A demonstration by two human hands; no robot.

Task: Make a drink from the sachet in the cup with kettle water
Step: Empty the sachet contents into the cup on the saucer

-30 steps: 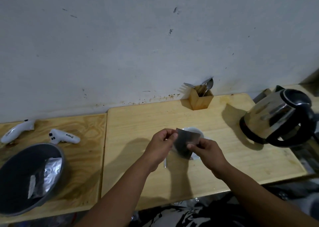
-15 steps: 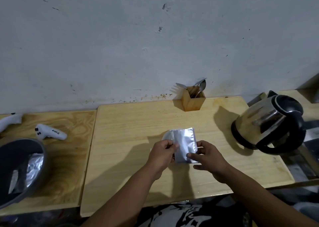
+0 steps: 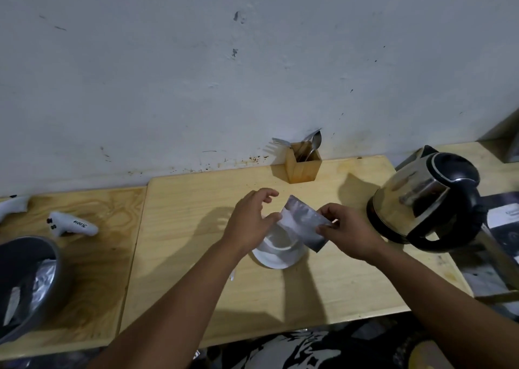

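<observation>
My right hand (image 3: 346,232) pinches the right edge of a silver foil sachet (image 3: 302,221) and holds it tilted, its low corner toward me, just above a white cup (image 3: 276,256) on the wooden table (image 3: 196,228). My left hand (image 3: 251,222) is at the sachet's left edge, fingers spread, with only the thumb tip against the foil. It partly hides the cup's left side. A steel kettle (image 3: 427,200) with a black handle and lid stands at the right, an arm's reach from the cup.
A wooden holder (image 3: 303,168) with a fork and spoons stands against the wall behind the cup. At the left lie two white controllers (image 3: 71,225) and a grey bowl (image 3: 53,259) holding foil packets. A small white scrap (image 3: 232,275) lies by my left forearm.
The sachet was upright and gripped by both hands; now it is tilted over the cup in my right hand, and my left fingers have spread off it. The cup has come into sight.
</observation>
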